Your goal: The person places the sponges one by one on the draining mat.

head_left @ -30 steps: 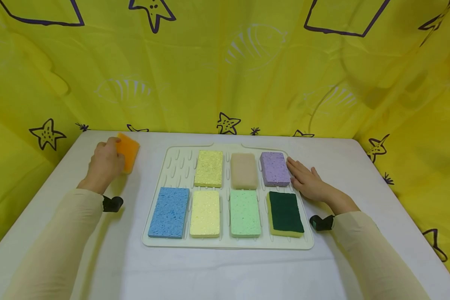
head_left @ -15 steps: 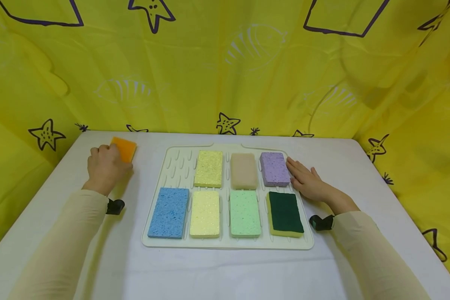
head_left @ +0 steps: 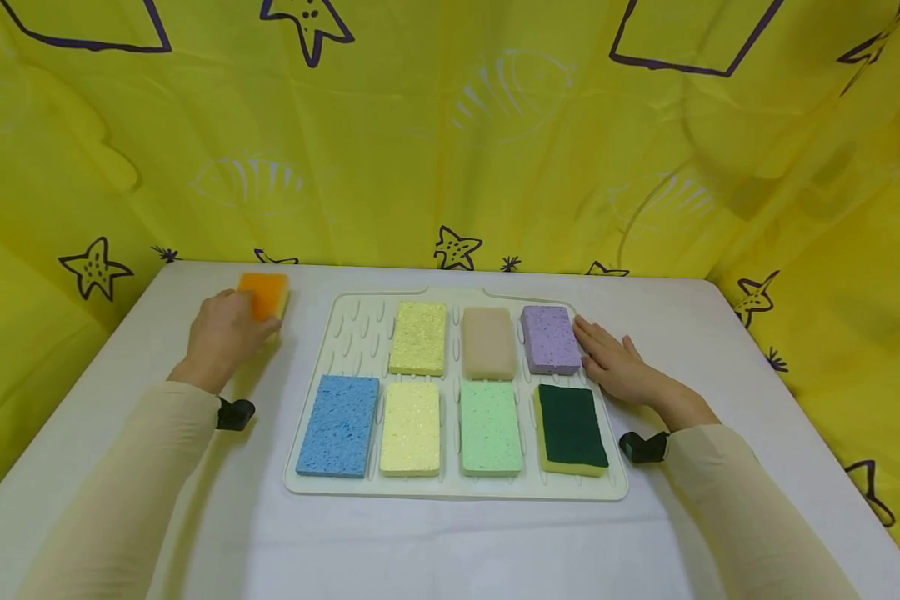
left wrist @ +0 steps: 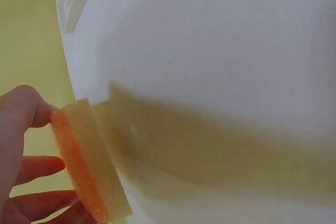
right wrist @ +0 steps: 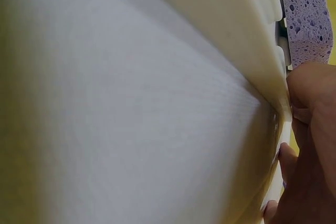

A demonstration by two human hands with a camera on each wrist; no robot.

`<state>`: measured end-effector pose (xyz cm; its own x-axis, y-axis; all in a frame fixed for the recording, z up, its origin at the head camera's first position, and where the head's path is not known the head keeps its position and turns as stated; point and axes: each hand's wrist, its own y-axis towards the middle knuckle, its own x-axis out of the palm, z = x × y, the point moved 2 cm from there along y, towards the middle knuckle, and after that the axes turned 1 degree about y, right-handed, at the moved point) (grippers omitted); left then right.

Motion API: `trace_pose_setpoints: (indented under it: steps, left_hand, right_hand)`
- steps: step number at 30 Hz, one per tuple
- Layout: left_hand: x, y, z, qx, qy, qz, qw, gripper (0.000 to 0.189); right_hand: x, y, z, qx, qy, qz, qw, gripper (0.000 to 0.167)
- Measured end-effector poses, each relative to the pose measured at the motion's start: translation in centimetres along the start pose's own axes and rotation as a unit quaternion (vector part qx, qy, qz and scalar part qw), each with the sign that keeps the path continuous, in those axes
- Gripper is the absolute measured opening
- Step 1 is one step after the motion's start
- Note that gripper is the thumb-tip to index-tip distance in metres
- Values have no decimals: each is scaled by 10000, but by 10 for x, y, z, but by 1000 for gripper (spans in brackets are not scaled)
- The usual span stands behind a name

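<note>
My left hand [head_left: 221, 337] holds an orange sponge [head_left: 264, 292] by its edges at the table's back left, left of the tray. In the left wrist view, thumb and fingers grip the orange face of this sponge [left wrist: 79, 166]; its other layer is pale yellow, and a shadow falls on the table beside it. My right hand [head_left: 618, 362] rests with fingers extended at the right edge of the cream tray [head_left: 356, 333], fingertips close to a purple sponge [head_left: 551, 340]. In the right wrist view, fingers of the right hand [right wrist: 310, 145] touch the tray's rim.
On the tray's back row lie a speckled yellow sponge [head_left: 418, 337] and a beige sponge [head_left: 489, 343]. Its front row bears blue [head_left: 337, 425], pale yellow [head_left: 410, 429], mint green [head_left: 491, 427] and dark green-topped [head_left: 572, 425] sponges. A yellow patterned curtain [head_left: 390, 142] hangs behind the table.
The left hand has shifted slightly right and turned, tilting the orange sponge in its grip so that its pale side now shows on the right. The right hand and tray have stayed put.
</note>
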<state>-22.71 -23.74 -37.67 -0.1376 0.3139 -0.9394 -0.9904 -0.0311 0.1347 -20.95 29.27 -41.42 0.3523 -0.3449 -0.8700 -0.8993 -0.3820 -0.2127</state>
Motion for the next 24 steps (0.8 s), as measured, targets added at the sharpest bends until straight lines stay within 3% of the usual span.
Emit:
trace_pose_setpoints:
  steps: [9, 24]
  left_hand:
    - [1, 0, 17, 474, -120, -1, 9988, 22]
    - [4, -3, 59, 769, -87, -321, 9965, 38]
  right_hand:
    - [0, 0, 2, 13, -40, 1, 10000, 61]
    - [0, 0, 0, -19, 1, 22, 10000, 61]
